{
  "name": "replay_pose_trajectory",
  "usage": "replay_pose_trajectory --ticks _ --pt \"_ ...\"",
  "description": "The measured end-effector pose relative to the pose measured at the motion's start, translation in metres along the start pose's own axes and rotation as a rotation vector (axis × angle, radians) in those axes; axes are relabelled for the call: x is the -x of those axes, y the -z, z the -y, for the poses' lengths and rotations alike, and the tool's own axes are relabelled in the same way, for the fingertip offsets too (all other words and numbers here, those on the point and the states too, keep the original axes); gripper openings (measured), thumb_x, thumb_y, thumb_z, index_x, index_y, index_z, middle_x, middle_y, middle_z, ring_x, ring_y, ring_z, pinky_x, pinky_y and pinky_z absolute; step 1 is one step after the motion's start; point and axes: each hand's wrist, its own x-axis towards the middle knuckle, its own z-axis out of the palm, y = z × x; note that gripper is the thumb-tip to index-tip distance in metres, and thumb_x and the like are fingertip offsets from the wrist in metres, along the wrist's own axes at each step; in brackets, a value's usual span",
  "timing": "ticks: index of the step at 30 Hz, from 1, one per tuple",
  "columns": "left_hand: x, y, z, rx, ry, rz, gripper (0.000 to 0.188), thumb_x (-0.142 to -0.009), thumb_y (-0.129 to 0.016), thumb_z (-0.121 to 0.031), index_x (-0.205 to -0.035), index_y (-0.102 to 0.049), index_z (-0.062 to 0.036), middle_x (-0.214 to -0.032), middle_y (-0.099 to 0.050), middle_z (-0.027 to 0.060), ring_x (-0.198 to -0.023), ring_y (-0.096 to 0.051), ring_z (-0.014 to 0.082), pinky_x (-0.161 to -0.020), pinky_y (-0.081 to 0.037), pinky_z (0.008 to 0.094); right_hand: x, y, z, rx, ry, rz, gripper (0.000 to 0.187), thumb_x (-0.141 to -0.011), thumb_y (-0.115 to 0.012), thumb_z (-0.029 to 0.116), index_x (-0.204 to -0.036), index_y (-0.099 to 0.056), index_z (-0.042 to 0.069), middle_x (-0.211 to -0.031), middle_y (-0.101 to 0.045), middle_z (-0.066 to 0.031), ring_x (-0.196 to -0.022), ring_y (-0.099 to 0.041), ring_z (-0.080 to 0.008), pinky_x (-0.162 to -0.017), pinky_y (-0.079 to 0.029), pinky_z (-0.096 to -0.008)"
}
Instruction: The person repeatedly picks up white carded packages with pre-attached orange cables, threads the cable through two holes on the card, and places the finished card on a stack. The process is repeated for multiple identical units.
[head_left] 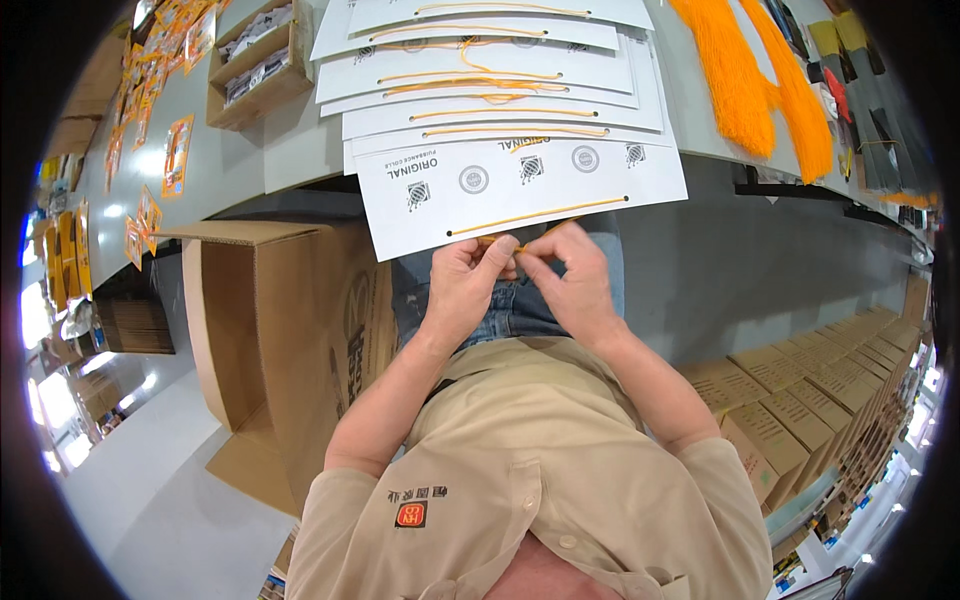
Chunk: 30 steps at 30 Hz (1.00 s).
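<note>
At the table's near edge, my left hand point(463, 285) and my right hand point(578, 284) meet with fingertips pinched on a thin orange cord point(537, 216). The cord runs through two holes along the near edge of a white printed sheet point(520, 185), and its ends come out at my fingers. This sheet juts past the table edge over my lap. Behind it lies an overlapping stack of similar white sheets point(480, 60), each with an orange cord strung across it. Whether the cord ends are knotted is hidden by my fingers.
Bundles of orange cord point(725, 85) lie on the table to the right. A divided cardboard tray point(258, 65) and orange packets point(177, 155) are at the left. An open carton point(300, 310) stands left of my legs; rows of brown boxes point(800, 400) sit at the right.
</note>
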Motion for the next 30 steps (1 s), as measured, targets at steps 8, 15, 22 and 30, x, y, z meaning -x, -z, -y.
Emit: replay_pose_trajectory --ticks 8,15,22,30 --pt "-0.013 -0.003 0.007 -0.001 0.009 -0.256 0.009 -0.1 -0.062 -0.008 -0.098 -0.065 0.0008 -0.083 -0.062 0.0021 -0.07 -0.056 0.0105 -0.067 -0.05 0.0277 0.013 0.003 -0.009 0.016 -0.053 -0.036 0.013 -0.085 -0.077 0.006 -0.089 -0.065 0.001 -0.085 -0.062 -0.0067 -0.076 -0.059 -0.0142 -0.067 -0.049 -0.0283" --pt "0.012 -0.016 -0.033 0.292 -0.115 -0.054 0.022 -0.103 -0.052 -0.009 -0.12 -0.058 0.0046 -0.108 -0.069 0.0136 -0.093 -0.07 0.0223 -0.087 -0.058 0.0363 0.03 0.015 -0.035 -0.043 -0.169 0.054 0.022 -0.089 -0.075 0.008 -0.105 -0.064 -0.001 -0.091 -0.067 -0.0115 -0.079 -0.067 -0.0203 -0.072 -0.055 -0.0325" --pt "-0.041 -0.025 -0.096 0.465 -0.174 -0.155 0.023 -0.101 -0.052 -0.005 -0.122 -0.059 0.0032 -0.117 -0.067 0.0136 -0.1 -0.069 0.0229 -0.09 -0.059 0.0388 0.043 0.015 -0.054 -0.107 -0.333 -0.041 0.026 -0.095 -0.07 0.009 -0.117 -0.06 -0.001 -0.09 -0.064 -0.0019 -0.08 -0.058 -0.0094 -0.074 -0.05 -0.0262" --pt "0.016 0.08 -0.02 -0.472 -0.189 -0.215 0.028 -0.103 -0.057 -0.018 -0.114 -0.068 0.0055 -0.094 -0.073 0.0098 -0.087 -0.067 0.0137 -0.082 -0.054 0.0289 0.061 0.017 -0.07 -0.177 -0.391 -0.04 0.021 -0.093 -0.069 0.006 -0.111 -0.064 -0.002 -0.082 -0.064 -0.0025 -0.074 -0.058 -0.0102 -0.07 -0.051 -0.0271"
